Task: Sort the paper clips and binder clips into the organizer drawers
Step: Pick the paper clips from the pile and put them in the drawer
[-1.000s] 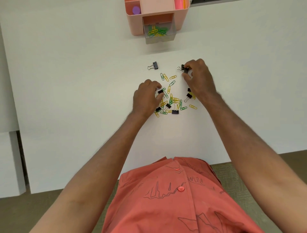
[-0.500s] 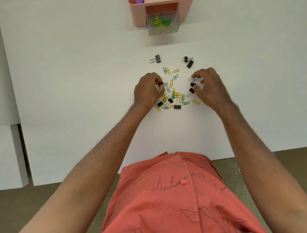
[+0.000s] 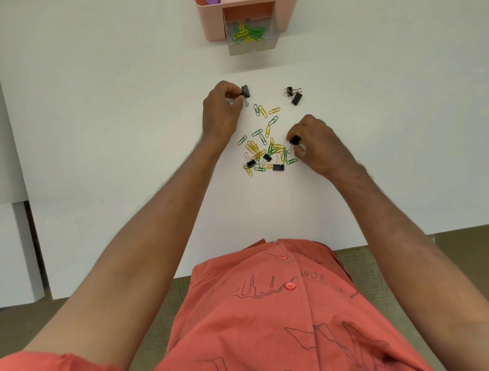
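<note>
A pile of green and yellow paper clips [image 3: 266,148] lies mid-table, with three black binder clips [image 3: 278,167] mixed into its near side. My left hand [image 3: 221,111] is beyond the pile on the left, its fingertips pinched on a black binder clip [image 3: 245,91] at the table surface. My right hand [image 3: 318,144] is at the pile's right edge, pinching another black binder clip [image 3: 295,139]. Two more binder clips [image 3: 294,95] lie together at the far right. The pink organizer [image 3: 211,29] stands at the far edge, and its clear drawer [image 3: 252,49] is pulled open with paper clips inside.
The white table [image 3: 105,119] ends at a front edge [image 3: 105,288] close to my orange shirt. A purple item [image 3: 211,2] sits in the organizer's top compartment. A lower white surface [image 3: 16,251] is at the left.
My left hand has carried a binder clip from the pile to the far left spot where one lay. My right hand has dropped to the pile's right edge and closed on a binder clip.
</note>
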Demonstrator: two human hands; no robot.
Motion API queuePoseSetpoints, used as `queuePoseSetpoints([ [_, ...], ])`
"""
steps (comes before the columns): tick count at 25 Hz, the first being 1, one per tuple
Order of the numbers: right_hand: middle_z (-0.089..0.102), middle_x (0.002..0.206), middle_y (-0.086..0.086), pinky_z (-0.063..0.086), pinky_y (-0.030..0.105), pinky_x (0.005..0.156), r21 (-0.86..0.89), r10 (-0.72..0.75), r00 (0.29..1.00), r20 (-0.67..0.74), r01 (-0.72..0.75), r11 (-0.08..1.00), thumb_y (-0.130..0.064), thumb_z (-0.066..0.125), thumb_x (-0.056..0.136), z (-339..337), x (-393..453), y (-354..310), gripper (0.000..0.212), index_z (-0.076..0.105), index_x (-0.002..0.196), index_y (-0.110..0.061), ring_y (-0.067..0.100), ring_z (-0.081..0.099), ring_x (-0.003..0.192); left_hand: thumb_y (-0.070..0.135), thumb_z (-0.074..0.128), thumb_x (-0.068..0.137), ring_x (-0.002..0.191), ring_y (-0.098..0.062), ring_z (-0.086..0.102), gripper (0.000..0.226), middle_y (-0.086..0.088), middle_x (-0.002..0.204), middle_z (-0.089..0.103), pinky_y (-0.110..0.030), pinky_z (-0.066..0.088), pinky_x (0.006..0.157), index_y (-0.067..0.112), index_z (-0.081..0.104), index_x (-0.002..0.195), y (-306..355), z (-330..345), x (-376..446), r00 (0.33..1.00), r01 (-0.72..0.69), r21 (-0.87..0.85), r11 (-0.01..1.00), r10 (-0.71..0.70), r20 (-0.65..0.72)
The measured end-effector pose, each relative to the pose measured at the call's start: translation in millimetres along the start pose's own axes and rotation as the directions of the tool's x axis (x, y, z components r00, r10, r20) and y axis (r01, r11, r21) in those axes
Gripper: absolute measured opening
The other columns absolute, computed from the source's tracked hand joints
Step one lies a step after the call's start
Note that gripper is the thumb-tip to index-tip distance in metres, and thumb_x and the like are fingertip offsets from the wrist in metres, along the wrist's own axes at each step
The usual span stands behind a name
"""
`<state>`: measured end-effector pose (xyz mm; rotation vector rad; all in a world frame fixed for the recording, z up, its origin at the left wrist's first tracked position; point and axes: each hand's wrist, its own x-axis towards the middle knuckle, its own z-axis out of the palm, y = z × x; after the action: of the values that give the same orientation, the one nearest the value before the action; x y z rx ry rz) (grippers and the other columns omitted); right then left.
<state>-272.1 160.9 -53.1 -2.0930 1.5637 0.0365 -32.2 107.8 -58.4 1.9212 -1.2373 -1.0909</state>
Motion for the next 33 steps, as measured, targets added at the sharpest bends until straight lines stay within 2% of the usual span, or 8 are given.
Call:
queuePoseSetpoints([
  [4, 0.056, 0.113, 0.004, 0.049, 0.03, 0.084, 0.167, 0.057, 0.997, -0.048, -0.048, 0.985, -0.009, 0.067, 0.089, -10, 3, 1, 0.025, 0.067, 0.112, -0.019, 0.018, 0.059, 0.099, 0.011, 0.06, 0.093, 0.09, -0.01, 0.058, 0.02, 0.003, 0.114, 0.054, -0.018, 0.049, 0.083, 0.017, 0.066, 0.112, -6, 10, -16, 0.973, -0.214, 0.099, 0.972, 0.221, -0.068],
  [9, 0.056, 0.111, 0.005, 0.053, 0.033, 0.086, 0.218, 0.188, 0.973, -0.135, -0.155, 0.963, -0.01, 0.065, 0.09, -18, 32, 9, 0.021, 0.066, 0.109, -0.02, 0.012, 0.057, 0.09, 0.018, 0.061, 0.092, 0.132, -0.033, 0.045, 0.048, -0.012, 0.145, 0.05, -0.039, 0.038, 0.112, 0.01, 0.055, 0.139, -19, 40, -39, 0.863, -0.503, 0.401, 0.766, 0.422, 0.277],
  [14, 0.055, 0.107, -0.001, 0.055, 0.036, 0.088, 0.347, 0.278, 0.945, -0.174, -0.206, 0.915, -0.013, 0.066, 0.089, -19, 53, 13, 0.024, 0.065, 0.111, -0.023, 0.01, 0.054, 0.08, 0.017, 0.063, 0.091, 0.137, -0.036, 0.042, 0.056, -0.015, 0.154, 0.042, -0.043, 0.039, 0.113, 0.008, 0.05, 0.145, -19, 47, -42, 0.816, -0.578, 0.557, 0.596, 0.409, 0.409],
  [17, 0.051, 0.115, -0.001, 0.055, 0.029, 0.083, 0.422, 0.318, 0.919, -0.235, -0.198, 0.885, -0.015, 0.067, 0.092, -17, 46, 9, 0.027, 0.063, 0.118, -0.021, 0.006, 0.056, 0.074, 0.01, 0.059, 0.093, 0.136, -0.036, 0.043, 0.048, -0.014, 0.149, 0.048, -0.043, 0.042, 0.11, 0.008, 0.056, 0.141, -23, 43, -48, 0.815, -0.578, 0.516, 0.632, 0.411, 0.409],
  [20, 0.053, 0.12, 0.004, 0.05, 0.024, 0.08, 0.369, 0.257, 0.919, -0.3, -0.137, 0.919, -0.017, 0.065, 0.094, -6, 22, -5, 0.021, 0.063, 0.115, -0.018, 0.011, 0.058, 0.086, 0.005, 0.052, 0.097, 0.13, -0.032, 0.048, 0.04, -0.01, 0.14, 0.057, -0.04, 0.042, 0.109, 0.009, 0.062, 0.135, -25, 36, -54, 0.814, -0.564, 0.401, 0.722, 0.405, 0.416],
  [23, 0.054, 0.109, 0.001, 0.052, 0.031, 0.078, 0.352, 0.171, 0.954, -0.245, -0.077, 0.933, -0.019, 0.066, 0.093, 8, -9, -22, 0.012, 0.065, 0.106, -0.019, 0.013, 0.057, 0.085, 0.0, 0.049, 0.097, 0.122, -0.028, 0.055, 0.036, -0.008, 0.128, 0.065, -0.028, 0.037, 0.105, 0.01, 0.068, 0.126, -29, 23, -63, 0.826, -0.54, 0.274, 0.796, 0.438, 0.355],
  [28, 0.051, 0.113, 0.0, 0.054, 0.039, 0.075, 0.245, 0.074, 0.996, -0.048, -0.06, 0.968, -0.024, 0.073, 0.088, 36, -53, -42, 0.029, 0.059, 0.113, -0.021, 0.019, 0.058, 0.095, 0.018, 0.065, 0.096, 0.113, -0.025, 0.053, 0.032, -0.006, 0.118, 0.06, -0.033, 0.047, 0.092, 0.014, 0.065, 0.128, -37, 15, -88, 0.848, -0.482, 0.348, 0.804, 0.328, 0.416],
  [33, 0.055, 0.11, 0.004, 0.054, 0.043, 0.074, 0.229, 0.102, 0.994, -0.042, -0.09, 0.969, -0.014, 0.072, 0.091, 42, -54, -42, 0.02, 0.061, 0.109, -0.015, 0.023, 0.058, 0.092, 0.015, 0.066, 0.093, 0.106, -0.029, 0.054, 0.025, -0.009, 0.114, 0.058, -0.043, 0.053, 0.08, 0.011, 0.068, 0.118, -33, 22, -97, 0.831, -0.527, 0.45, 0.721, 0.325, 0.451],
])
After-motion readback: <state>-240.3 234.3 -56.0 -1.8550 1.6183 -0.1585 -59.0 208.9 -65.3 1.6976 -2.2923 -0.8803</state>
